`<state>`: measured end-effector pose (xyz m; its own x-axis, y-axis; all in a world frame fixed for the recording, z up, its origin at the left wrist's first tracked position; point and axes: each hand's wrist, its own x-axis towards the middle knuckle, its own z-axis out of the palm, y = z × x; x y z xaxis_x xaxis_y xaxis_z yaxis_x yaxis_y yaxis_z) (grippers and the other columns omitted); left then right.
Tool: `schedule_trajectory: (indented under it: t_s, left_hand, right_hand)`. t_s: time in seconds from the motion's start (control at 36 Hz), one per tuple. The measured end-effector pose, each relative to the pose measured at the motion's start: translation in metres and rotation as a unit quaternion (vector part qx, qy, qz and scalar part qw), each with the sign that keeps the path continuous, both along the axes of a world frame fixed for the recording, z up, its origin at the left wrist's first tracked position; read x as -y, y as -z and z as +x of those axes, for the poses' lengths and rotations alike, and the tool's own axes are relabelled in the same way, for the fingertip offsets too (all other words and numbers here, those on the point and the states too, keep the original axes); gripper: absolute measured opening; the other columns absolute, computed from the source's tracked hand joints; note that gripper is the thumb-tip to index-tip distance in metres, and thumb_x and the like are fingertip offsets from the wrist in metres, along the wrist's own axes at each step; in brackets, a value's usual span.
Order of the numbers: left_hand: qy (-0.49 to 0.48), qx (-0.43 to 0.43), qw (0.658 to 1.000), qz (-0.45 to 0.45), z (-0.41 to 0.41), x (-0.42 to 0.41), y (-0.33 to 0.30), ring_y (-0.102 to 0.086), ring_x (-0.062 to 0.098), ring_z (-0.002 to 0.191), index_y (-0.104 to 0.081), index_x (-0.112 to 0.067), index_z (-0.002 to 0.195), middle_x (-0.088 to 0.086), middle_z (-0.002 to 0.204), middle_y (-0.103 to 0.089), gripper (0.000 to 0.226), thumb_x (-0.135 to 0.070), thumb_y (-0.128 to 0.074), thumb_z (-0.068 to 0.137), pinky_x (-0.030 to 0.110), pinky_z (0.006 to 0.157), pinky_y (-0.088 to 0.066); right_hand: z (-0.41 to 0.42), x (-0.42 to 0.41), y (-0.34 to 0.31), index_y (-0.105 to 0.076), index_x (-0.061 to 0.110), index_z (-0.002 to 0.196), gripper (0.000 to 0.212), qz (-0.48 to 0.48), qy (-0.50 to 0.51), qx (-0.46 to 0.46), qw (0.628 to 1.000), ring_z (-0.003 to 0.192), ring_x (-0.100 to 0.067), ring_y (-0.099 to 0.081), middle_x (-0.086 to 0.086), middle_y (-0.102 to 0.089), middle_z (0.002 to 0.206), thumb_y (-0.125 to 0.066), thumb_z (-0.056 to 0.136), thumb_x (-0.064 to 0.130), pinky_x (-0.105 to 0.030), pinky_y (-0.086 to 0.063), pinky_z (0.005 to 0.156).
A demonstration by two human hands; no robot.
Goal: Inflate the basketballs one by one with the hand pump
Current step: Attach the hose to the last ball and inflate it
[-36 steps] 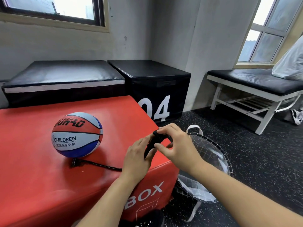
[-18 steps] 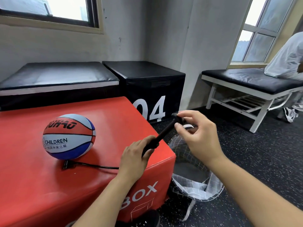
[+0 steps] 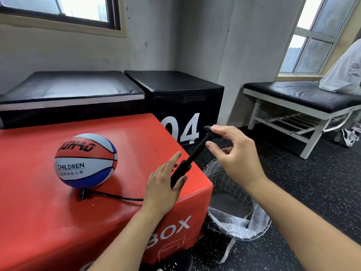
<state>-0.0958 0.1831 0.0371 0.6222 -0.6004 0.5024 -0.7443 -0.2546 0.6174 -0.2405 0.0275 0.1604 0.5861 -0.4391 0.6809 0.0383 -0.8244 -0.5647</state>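
Landmark: red box (image 3: 48, 222). Basketball (image 3: 86, 160) (red, white and blue, "CHILDREN" printed on it) sits on the box top, toward its left. Black hose (image 3: 109, 196) runs along the box top from under the ball to the left hand (image 3: 163, 184). Hand pump (image 3: 190, 160) stands tilted over the box's right front corner, rod drawn out. Left hand holds the pump barrel between thumb and palm, index finger straight. Right hand (image 3: 234, 153), past the box's right edge, pinches the pump handle (image 3: 210, 131) with fingertips, other fingers loosely curled. Mesh basket (image 3: 240, 214) sits on the floor against the box's right side.
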Motion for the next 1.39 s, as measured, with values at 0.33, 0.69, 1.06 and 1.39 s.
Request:
schedule_trajectory:
  t_s: [0.33,0.69,1.06,1.39]
  left_hand:
    - [0.008,-0.004,1.0,-0.008,0.011,-0.004,0.005,-0.059,0.012,0.118,-0.022,-0.052,0.161,-0.015,0.134,-0.063,0.071,-0.05,-0.063,0.102,0.04,0.099,-0.049]
    - [0.019,-0.013,1.0,-0.012,0.006,0.003,0.005,-0.062,0.013,0.12,-0.04,-0.047,0.153,-0.015,0.134,-0.066,0.059,-0.035,-0.067,0.101,0.046,0.096,-0.052]
    - [0.032,0.006,0.999,0.001,-0.006,0.011,0.001,-0.066,0.015,0.113,-0.046,-0.051,0.14,-0.016,0.125,-0.07,0.055,-0.021,-0.068,0.1,0.048,0.092,-0.054]
    - [0.04,0.014,0.999,0.019,-0.009,0.015,0.001,-0.064,0.011,0.108,-0.051,-0.049,0.139,-0.021,0.119,-0.07,0.05,-0.022,-0.068,0.101,0.046,0.094,-0.052]
  right_hand:
    - [0.034,-0.012,0.023,-0.073,0.025,0.127,0.037,-0.039,-0.013,-0.109,0.993,0.114,0.001,-0.062,0.015,-0.07,0.126,-0.081,0.091,0.027,-0.023,-0.052,0.1]
    - [0.034,-0.022,0.044,-0.075,0.027,0.116,0.029,-0.02,-0.042,-0.137,0.99,0.105,-0.003,-0.065,0.019,-0.067,0.115,-0.082,0.088,0.031,-0.038,-0.06,0.084]
    - [0.004,-0.012,0.032,-0.075,0.024,0.1,0.02,0.031,-0.017,-0.072,0.997,0.093,0.002,-0.069,0.016,-0.072,0.098,-0.084,0.083,0.017,-0.005,-0.046,0.077]
    - [-0.034,0.015,-0.003,-0.078,0.027,0.102,0.02,0.114,0.033,0.072,0.99,0.091,-0.005,-0.075,0.011,-0.077,0.092,-0.081,0.088,0.013,-0.027,-0.062,0.067]
